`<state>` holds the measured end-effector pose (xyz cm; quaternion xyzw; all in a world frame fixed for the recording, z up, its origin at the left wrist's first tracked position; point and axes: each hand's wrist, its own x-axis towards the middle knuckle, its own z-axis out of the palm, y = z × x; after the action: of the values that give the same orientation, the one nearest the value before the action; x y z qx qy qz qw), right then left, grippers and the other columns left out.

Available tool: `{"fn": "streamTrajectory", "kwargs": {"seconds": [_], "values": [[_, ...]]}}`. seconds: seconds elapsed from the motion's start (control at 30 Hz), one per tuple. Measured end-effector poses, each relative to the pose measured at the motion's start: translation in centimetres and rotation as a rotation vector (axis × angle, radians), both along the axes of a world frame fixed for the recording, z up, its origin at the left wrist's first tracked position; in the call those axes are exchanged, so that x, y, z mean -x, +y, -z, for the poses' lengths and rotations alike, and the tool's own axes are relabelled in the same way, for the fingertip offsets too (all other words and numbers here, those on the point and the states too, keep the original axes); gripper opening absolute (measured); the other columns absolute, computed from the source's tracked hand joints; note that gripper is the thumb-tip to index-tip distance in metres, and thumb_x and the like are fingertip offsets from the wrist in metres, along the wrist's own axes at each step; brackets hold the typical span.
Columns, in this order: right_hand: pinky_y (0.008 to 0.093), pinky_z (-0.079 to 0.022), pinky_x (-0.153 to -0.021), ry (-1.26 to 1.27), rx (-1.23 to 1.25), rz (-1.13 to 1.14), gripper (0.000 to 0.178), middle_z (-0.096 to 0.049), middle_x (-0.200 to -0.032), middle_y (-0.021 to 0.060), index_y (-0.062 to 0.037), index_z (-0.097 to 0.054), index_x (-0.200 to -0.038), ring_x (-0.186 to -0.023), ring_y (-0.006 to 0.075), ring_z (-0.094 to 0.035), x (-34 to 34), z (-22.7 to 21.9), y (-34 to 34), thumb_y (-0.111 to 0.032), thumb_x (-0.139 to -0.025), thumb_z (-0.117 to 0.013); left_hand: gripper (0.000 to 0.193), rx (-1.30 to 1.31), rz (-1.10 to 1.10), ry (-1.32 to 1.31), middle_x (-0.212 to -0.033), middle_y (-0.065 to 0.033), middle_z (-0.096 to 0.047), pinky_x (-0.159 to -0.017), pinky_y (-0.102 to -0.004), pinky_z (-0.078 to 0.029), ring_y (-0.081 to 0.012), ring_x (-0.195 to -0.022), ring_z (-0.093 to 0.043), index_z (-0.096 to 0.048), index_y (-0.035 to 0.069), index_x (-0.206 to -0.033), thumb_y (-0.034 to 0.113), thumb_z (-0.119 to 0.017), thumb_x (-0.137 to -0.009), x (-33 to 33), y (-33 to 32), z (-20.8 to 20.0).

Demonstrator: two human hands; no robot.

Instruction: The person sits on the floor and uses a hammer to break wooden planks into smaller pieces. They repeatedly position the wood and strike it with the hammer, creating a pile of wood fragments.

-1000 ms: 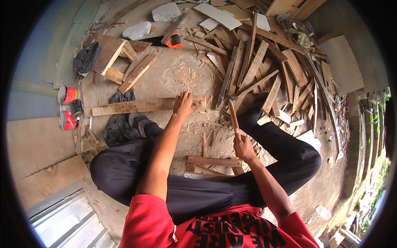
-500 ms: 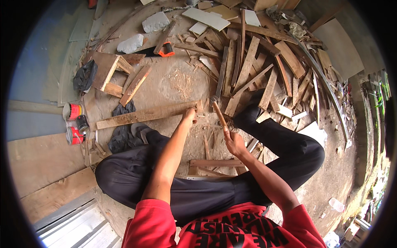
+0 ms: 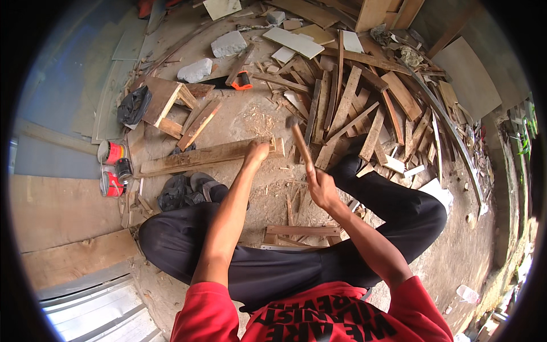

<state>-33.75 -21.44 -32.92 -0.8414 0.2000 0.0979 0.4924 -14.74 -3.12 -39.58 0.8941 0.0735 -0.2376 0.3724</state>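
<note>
A long rough wooden board [image 3: 199, 158] lies across the ground in front of me. My left hand [image 3: 258, 151] is closed on it near its right end; whether a small thing such as a nail is in the fingers I cannot make out. My right hand [image 3: 323, 189] is wrapped round the wooden handle of a hammer [image 3: 302, 145]. The dark hammer head points away from me, to the right of the board's end and apart from it. My crossed legs frame a small wooden frame [image 3: 302, 231] on the ground close to me.
A large heap of scrap wood [image 3: 347, 108] spreads at the far right. At the far left stand a wooden stool-like piece [image 3: 159, 102], a black plastic bag [image 3: 134, 106] and red cans [image 3: 112, 185]. An orange-handled saw [image 3: 242, 81] lies beyond, near pale stone blocks [image 3: 229, 44].
The hammer head has lifted and swung away from the board's end. My left hand has shifted slightly away from me along the board. The whole view has moved a little.
</note>
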Motion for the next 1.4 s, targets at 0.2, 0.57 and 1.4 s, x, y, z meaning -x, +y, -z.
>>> {"fn": "streamTrajectory", "kwargs": {"seconds": [0.2, 0.57, 1.4], "values": [[0.0440, -0.045, -0.057, -0.656, -0.202, -0.016, 0.049, -0.051, -0.058, 0.0174, 0.0039, -0.051, -0.085, -0.056, 0.0302, -0.057, -0.9, -5.5, 0.7, -0.040, -0.104, -0.040, 0.034, -0.027, -0.025, 0.053, -0.074, -0.0237, -0.068, -0.068, -0.0476, -0.051, -0.0349, -0.072, -0.067, -0.067, -0.006, -0.077, 0.021, -0.046, -0.080, 0.5, 1.1, 0.8], [0.0425, -0.046, -0.061, -0.234, -0.076, 0.085, 0.060, -0.056, -0.064, 0.0238, 0.0050, -0.055, -0.080, -0.062, 0.0350, -0.060, -0.9, -4.4, -2.2, -0.047, -0.104, -0.037, 0.017, 0.229, -0.095, 0.178, -0.060, -0.0016, -0.051, -0.040, -0.0272, -0.028, -0.0092, -0.047, -0.042, -0.055, 0.008, -0.074, 0.018, -0.047, -0.084, -1.7, 0.9, 1.3], [0.0397, -0.041, -0.053, -0.255, -0.071, 0.120, 0.057, -0.047, -0.057, 0.0104, 0.0025, -0.054, -0.079, -0.053, 0.0225, -0.048, 1.4, 0.2, -1.6, -0.046, -0.105, -0.038, 0.049, -0.166, 0.246, -0.075, -0.109, -0.0363, -0.062, -0.094, -0.0443, -0.048, -0.0436, -0.112, -0.061, -0.067, -0.010, -0.103, 0.032, -0.048, -0.086, 2.7, 0.3, 6.2]]}}
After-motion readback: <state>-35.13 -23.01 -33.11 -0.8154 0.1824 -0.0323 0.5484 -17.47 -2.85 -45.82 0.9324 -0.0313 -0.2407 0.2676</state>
